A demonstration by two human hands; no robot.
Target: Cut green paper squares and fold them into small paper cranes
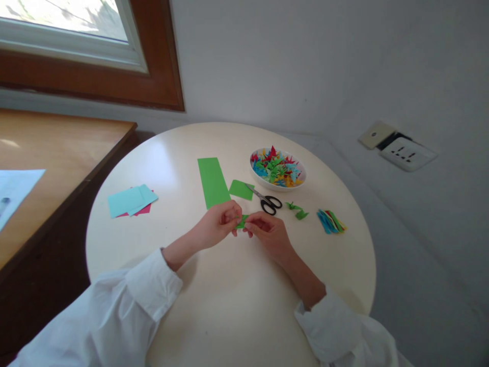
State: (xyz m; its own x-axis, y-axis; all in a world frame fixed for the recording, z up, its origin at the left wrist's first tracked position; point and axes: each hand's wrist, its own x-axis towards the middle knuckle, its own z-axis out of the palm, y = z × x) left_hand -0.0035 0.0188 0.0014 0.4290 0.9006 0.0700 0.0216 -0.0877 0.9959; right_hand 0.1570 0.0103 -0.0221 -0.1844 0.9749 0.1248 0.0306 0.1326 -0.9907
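Note:
Between my two hands, over the middle of the round table, is a small piece of green paper (241,222). My left hand (220,222) pinches its left side, and my right hand (268,232) pinches the right side. Fingers cover much of the paper, so its folds cannot be made out. Just beyond my left hand lies a long green paper strip (213,181). A smaller green paper piece (240,189) is beside it, with the tip of black-handled scissors (269,203) resting over its edge. Small folded green paper shapes (298,210) lie to the right of the scissors.
A white bowl (278,187) full of colourful folded paper shapes stands at the back right of the white table (229,316). A stack of coloured paper strips (331,222) lies at the right. Light blue sheets (128,201) over red paper (143,210) are at the left. A wooden desk (72,148) adjoins.

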